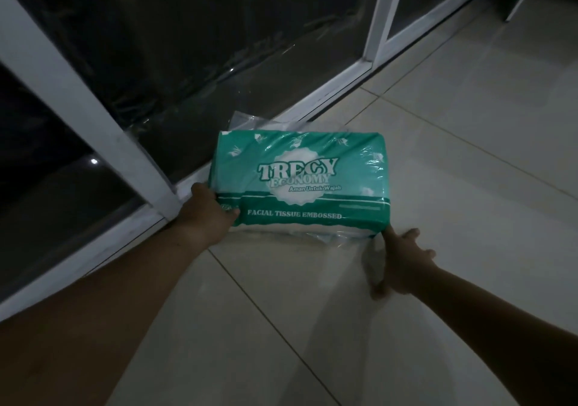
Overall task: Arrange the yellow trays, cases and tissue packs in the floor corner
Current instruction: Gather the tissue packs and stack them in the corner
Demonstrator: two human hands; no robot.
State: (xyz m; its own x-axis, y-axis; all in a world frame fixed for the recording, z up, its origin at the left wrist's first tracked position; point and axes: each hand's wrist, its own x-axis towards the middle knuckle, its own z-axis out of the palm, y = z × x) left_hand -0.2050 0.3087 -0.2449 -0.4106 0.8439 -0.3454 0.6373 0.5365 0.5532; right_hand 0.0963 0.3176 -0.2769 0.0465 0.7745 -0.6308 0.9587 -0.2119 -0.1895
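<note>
Left hand (212,215) alone has a real hold on the tissue pack (300,183), and that is where things could go wrong. The pack is wrapped in shiny plastic, which looks slippery. It is soft too, so it may sag or twist when it is held by only one end. If the grip slides, the pack could drop onto the floor (453,155) and land crooked, not neat in the corner.

The pack is also just beside the glass door (156,61) and its white bottom rail (328,93). A push that goes too far could bump the pack into the rail or jam its loose plastic end against it. The room is dark, so it is hard to see the edge well.

The left hand is at the near left end of the pack, in the middle of the frame. Its thumb lies on top and its fingers curl under, so it grips the pack. The arm reaches in from the lower left.

The right hand (403,265) is at the near right corner of the pack. Its fingers are spread and fairly straight. One fingertip touches the corner, and the hand does not seem to wrap round anything. Its arm comes in from the lower right.

I cannot tell if the far end of the pack rests on the floor. No yellow trays or cases show.
</note>
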